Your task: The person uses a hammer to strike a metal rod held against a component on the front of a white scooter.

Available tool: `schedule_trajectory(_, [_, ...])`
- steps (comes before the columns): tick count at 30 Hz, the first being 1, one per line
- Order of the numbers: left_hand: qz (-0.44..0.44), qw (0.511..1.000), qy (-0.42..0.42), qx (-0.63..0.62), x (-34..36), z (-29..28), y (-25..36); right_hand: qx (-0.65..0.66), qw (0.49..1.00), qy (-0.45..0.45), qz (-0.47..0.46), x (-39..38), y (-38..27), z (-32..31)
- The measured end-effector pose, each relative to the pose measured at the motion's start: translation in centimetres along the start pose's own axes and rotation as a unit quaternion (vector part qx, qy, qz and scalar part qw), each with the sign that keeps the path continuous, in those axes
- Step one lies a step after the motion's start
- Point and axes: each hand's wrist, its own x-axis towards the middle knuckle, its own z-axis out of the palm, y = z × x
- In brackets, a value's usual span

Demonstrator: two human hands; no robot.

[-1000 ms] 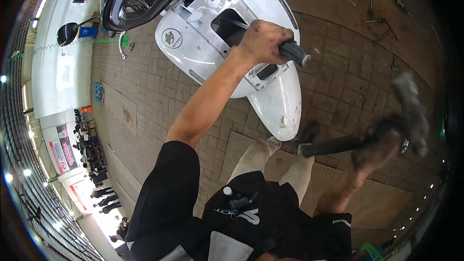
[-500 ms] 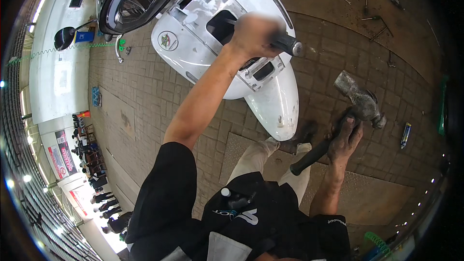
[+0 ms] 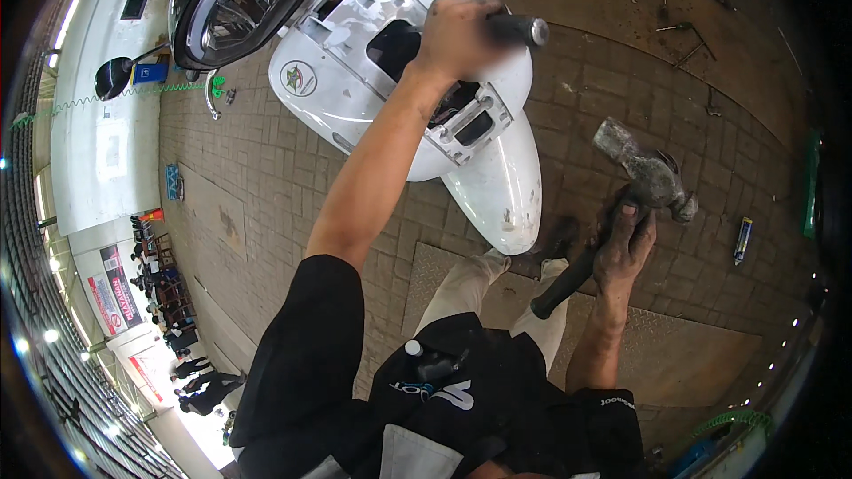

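In front of me stands a white scooter [image 3: 491, 182], its front panel opened to show recesses and brackets. Over that panel my left hand [image 3: 451, 43] is closed around a black-handled screwdriver [image 3: 522, 30] with a metal cap on its end. Its tip is hidden behind the hand, so I cannot tell whether it touches the scooter. At lower right, my right hand [image 3: 625, 248] grips a worn ball-peen hammer [image 3: 655, 179] just below its head. The hammer's dark handle slants down toward my leg, apart from the scooter.
The scooter's headlight [image 3: 253, 9] and mirror [image 3: 114, 78] jut out at upper left. Several hand tools [image 3: 688, 31] lie on the floor at upper right. A small blue-and-yellow tube [image 3: 744, 240] lies at right. Metal plates [image 3: 674, 355] cover the floor near my feet. People are far left.
The screwdriver handle has shifted slightly up and left along with my left hand. My right hand and the hammer sit a little further left and higher. Both grips stay the same.
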Motion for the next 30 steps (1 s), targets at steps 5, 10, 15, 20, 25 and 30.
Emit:
schedule_trajectory(5, [-0.016, 1.0, -0.019, 0.016, 0.4, -0.1, 0.5, -0.012, 1.0, 0.003, 0.008, 0.7, -0.4, -0.7])
schedule_trajectory(10, [-0.003, 1.0, -0.026, 0.008, -0.1, 0.0, 0.2, -0.083, 0.994, -0.035, -0.064, 1.6, -0.1, -1.8])
schedule_trajectory(15, [-0.007, 1.0, 0.0, 0.019, -0.5, -0.2, -0.5, -0.092, 0.963, 0.016, -0.251, 2.9, -3.6, -1.4])
schedule_trajectory(20, [0.056, 0.998, 0.013, 0.009, 1.0, 0.8, 0.8, 0.343, 0.936, 0.071, 0.031, 6.0, -3.0, -1.2])
schedule_trajectory(25, [0.005, 1.0, 0.016, -0.002, -1.0, -0.7, -0.7, -0.023, 0.987, -0.057, -0.15, 6.5, -6.6, -0.6])
schedule_trajectory(30, [0.033, 0.999, 0.03, 0.006, 0.9, 0.4, 0.3, 0.293, 0.947, -0.085, -0.098, 6.9, -4.8, -9.4])
